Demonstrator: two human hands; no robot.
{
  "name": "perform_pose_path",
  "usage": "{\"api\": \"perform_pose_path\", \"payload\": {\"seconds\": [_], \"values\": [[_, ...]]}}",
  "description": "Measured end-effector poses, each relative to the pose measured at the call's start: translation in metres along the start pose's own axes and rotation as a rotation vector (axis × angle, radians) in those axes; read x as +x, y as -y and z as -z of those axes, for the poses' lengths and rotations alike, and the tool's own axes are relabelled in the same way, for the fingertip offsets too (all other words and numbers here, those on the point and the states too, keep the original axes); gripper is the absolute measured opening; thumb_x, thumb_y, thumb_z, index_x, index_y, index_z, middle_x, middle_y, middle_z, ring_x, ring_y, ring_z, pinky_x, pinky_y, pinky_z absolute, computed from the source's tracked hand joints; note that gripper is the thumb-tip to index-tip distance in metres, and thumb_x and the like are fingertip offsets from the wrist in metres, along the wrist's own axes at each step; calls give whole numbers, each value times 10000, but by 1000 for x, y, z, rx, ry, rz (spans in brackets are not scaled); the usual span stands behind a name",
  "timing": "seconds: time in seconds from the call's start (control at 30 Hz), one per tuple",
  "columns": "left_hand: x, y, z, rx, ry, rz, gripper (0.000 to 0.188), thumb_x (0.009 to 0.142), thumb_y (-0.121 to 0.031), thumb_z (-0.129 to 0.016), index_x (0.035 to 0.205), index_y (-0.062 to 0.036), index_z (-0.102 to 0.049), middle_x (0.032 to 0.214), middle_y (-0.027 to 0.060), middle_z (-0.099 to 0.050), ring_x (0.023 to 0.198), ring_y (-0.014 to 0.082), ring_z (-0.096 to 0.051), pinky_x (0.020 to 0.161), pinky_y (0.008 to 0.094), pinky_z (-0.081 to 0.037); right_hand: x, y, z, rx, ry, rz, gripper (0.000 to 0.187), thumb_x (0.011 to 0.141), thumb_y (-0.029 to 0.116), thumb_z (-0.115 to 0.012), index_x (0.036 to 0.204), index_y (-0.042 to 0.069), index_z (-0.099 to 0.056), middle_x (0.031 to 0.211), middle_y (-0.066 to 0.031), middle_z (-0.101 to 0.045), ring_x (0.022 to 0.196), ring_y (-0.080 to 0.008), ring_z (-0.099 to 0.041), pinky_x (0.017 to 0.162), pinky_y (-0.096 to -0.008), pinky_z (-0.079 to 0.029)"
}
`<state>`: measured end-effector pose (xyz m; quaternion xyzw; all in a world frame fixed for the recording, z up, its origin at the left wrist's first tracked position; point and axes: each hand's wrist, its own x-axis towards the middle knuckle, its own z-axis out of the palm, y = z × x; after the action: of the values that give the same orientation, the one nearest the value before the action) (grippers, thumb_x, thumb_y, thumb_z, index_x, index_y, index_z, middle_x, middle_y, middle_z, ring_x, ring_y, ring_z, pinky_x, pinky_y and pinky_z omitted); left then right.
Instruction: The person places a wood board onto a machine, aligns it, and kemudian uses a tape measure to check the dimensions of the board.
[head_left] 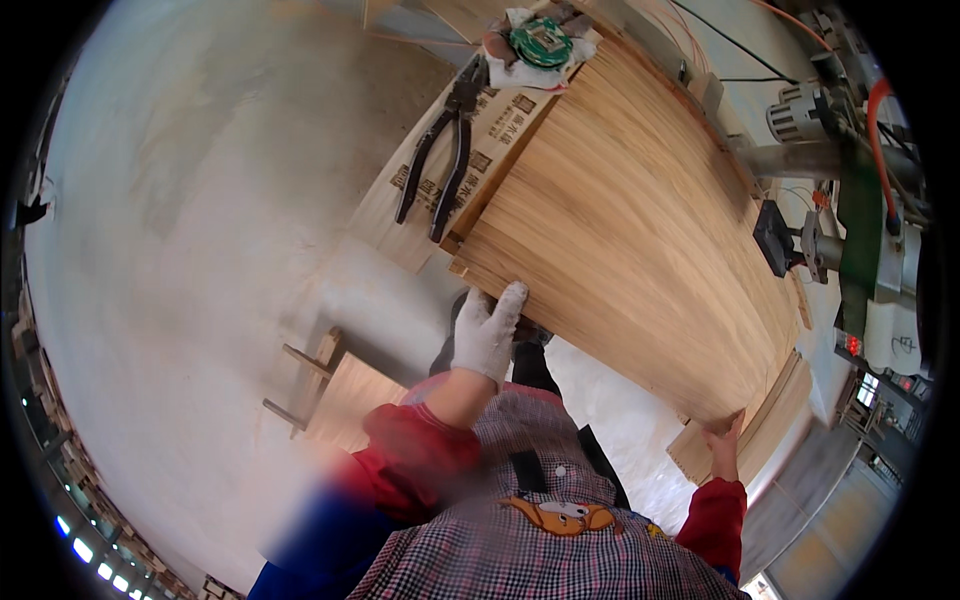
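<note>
A wide, light wooden panel point(640, 230) with straight grain stretches from the top of the view down to the right. My left hand point(487, 335), in a white glove, grips its near edge close to the left corner, thumb on top and the other fingers hidden underneath. At the near right corner my right hand point(725, 445) is closed on the same panel, with most of its fingers out of sight. Beyond my left hand, pliers point(462, 112) with long black handles lie spread on a pale printed surface point(502, 125).
A green round object point(541, 42) rests on a white cloth at the top. Narrower wooden boards point(782, 418) sit by my right hand. Machinery with a black square pad point(773, 238) stands at the right. A small wooden stool-like piece point(350, 400) is on the floor at the left.
</note>
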<state>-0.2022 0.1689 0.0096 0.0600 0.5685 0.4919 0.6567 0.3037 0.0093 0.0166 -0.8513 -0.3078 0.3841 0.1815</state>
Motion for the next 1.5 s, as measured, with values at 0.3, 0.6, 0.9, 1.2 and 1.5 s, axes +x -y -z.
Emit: {"api": "perform_pose_path", "payload": {"seconds": [0.3, 0.6, 0.9, 1.2, 1.5], "values": [[7, 14, 7, -12, 38, -73, 364, 865, -275, -549, 1110, -25, -448, 944, 86, -590, 771, 175, -612, 578, 278, -505, 2, 2, 3, -23, 33, -38, 998, 679, -18, -592, 1410, 248, 33, 1364, -24, -284, 1010, -164, -456, 627, -272, -390], [3, 2, 5, -73, 39, 14, 343, 856, -231, -576, 1090, -7, -462, 894, 57, -565, 702, 100, -555, 548, 225, -483, -20, 53, -12, -113, 34, -224, 1011, 681, 14, -604, 1406, 268, 53, 1372, -12, -269, 963, -172, -481, 652, -306, -406], [4, 0, 7, -42, 69, 6, 310, 860, -211, -565, 1075, -29, -438, 829, 34, -539, 664, 83, -522, 533, 223, -472, -14, 37, 7, -85, 93, -267, 998, 708, 58, -589, 1395, 291, 96, 1360, -39, -288, 988, -205, -488, 771, -379, -415], [7, 3, 7, -30, 52, -27, 294, 861, -194, -564, 1063, -18, -442, 821, 19, -531, 650, 69, -496, 557, 203, -452, -20, 49, 2, -109, 91, -279, 985, 718, 31, -582, 1396, 302, 80, 1351, -54, -292, 997, -206, -485, 762, -373, -427], [12, 14, 12, 52, 90, -101, 340, 878, -226, -536, 1126, -20, -431, 1004, 77, -562, 831, 162, -580, 651, 271, -503, -12, 42, 5, -100, 66, -236, 1029, 679, 12, -634, 1407, 274, 46, 1381, -68, -255, 1088, -243, -460, 723, -373, -439]]}}
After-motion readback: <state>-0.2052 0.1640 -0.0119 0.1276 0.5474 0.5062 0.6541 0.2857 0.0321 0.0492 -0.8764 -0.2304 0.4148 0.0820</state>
